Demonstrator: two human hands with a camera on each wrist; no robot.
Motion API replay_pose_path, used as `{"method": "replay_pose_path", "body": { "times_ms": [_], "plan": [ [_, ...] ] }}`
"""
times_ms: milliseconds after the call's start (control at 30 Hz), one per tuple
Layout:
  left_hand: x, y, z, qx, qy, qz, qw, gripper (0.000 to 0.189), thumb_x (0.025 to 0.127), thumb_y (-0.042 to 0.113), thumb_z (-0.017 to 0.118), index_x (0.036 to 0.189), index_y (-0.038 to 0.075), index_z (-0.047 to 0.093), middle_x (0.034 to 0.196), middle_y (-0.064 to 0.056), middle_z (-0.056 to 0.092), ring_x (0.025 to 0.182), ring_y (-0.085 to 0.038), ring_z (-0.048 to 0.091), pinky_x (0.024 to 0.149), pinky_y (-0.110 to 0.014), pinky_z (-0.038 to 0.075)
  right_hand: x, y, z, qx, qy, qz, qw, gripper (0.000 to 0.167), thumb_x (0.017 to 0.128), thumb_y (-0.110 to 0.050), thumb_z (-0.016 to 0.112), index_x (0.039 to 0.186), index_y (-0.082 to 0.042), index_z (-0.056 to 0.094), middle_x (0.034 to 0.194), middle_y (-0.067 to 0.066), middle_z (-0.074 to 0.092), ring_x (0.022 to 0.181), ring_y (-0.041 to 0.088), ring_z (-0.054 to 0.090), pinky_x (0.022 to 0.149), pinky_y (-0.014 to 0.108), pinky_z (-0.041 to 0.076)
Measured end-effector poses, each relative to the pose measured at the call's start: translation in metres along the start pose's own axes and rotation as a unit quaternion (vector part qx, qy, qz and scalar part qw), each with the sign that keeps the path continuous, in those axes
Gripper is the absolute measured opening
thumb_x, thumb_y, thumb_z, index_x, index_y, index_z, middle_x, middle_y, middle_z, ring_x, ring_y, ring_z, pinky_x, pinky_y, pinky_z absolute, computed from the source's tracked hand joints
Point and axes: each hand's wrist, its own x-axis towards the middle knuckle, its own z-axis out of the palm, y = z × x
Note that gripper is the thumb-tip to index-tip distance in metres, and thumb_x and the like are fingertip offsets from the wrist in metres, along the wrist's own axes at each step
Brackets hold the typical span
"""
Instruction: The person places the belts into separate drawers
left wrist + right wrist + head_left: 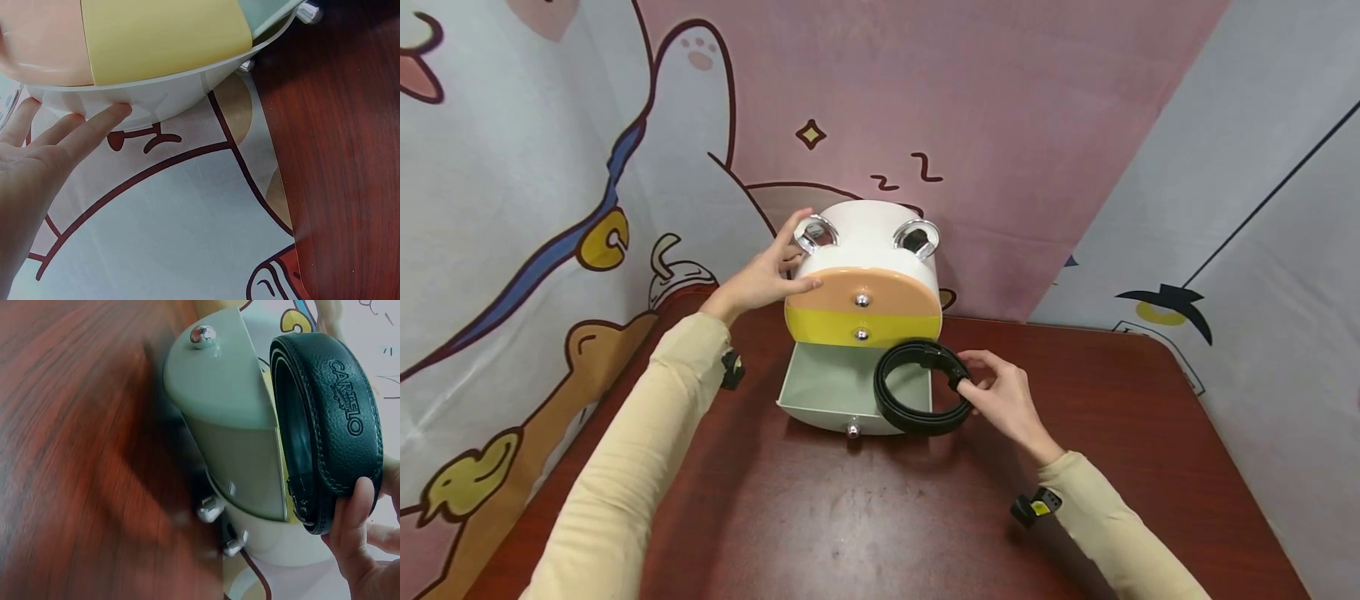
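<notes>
A rolled black leather belt (893,408) is pinched at its right side by my right hand (1002,398). In the head view the coil overlaps the right part of the pulled-out pale green bottom drawer (820,379). Raised lettering shows on the belt (344,406) in the right wrist view. My left hand (767,271) rests on the left side of the small white cabinet (868,229), thumb at the front and fingers spread along its side. The left wrist view shows those fingers (94,128) straight against the white shell. Above the green drawer, the orange drawer (831,287) and yellow drawer (820,325) are closed.
The cabinet stands on a dark red wooden table (820,517) near its back edge. Two shiny ring-shaped pieces (917,237) stick up from the cabinet's top. Behind and to the left hangs a cartoon-printed cloth (1000,150). Round silver knobs (853,431) project from the drawer fronts.
</notes>
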Motion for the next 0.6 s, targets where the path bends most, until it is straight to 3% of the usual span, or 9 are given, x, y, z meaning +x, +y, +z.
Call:
{"method": "replay_pose_path", "body": {
  "times_ms": [467, 600],
  "plan": [
    [0.000, 0.001, -0.001, -0.004, 0.001, -0.007, 1.0000, 0.097, 0.089, 0.009, 0.070, 0.155, 0.032, 0.002, 0.142, -0.028, 0.040, 0.132, -0.049, 0.032, 0.105, -0.058, 0.029, 0.009, -0.010, 0.026, 0.011, -0.020, -0.009, 0.9997, 0.036, 0.079, 0.000, 0.069, 0.115, -0.008, 0.067, 0.101, 0.012, 0.068, 0.049, 0.015, 0.060, 0.041, 0.030, 0.049],
    [0.000, 0.000, -0.001, -0.006, 0.001, -0.006, 1.0000, 0.097, 0.089, 0.009, 0.070, 0.155, 0.030, 0.002, 0.143, -0.028, 0.039, 0.132, -0.049, 0.032, 0.104, -0.059, 0.030, 0.012, -0.012, 0.034, 0.019, -0.023, -0.008, 0.9995, 0.036, 0.079, 0.001, 0.069, 0.114, -0.008, 0.067, 0.101, 0.011, 0.068, 0.050, 0.021, 0.060, 0.042, 0.032, 0.050]
  ]
}}
